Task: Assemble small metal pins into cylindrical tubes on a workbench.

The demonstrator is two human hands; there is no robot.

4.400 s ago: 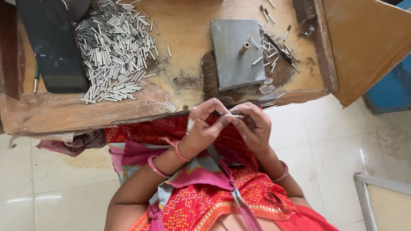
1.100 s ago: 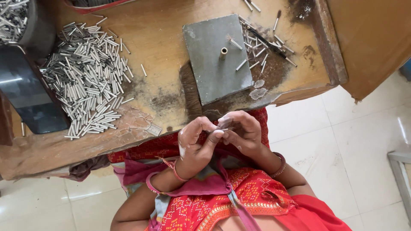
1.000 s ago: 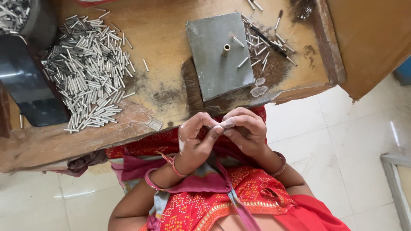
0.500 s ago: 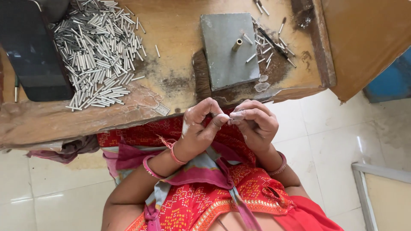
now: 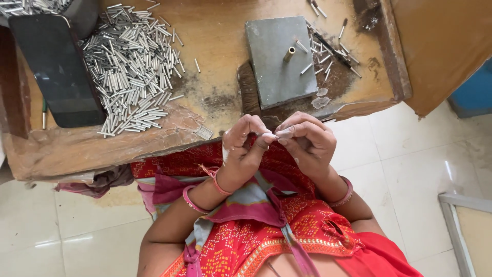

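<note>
Though pinched, tiny part (image 5: 270, 135) indistinct

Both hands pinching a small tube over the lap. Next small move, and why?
Probably carry the tube up to the brass post on the grey block: left hand and right hand pinch it at the bench edge, and the post stands bare.

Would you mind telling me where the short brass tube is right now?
In the head view, the short brass tube stands on the grey metal block at the right of the wooden bench, beyond both hands and left of the loose pins.
</note>
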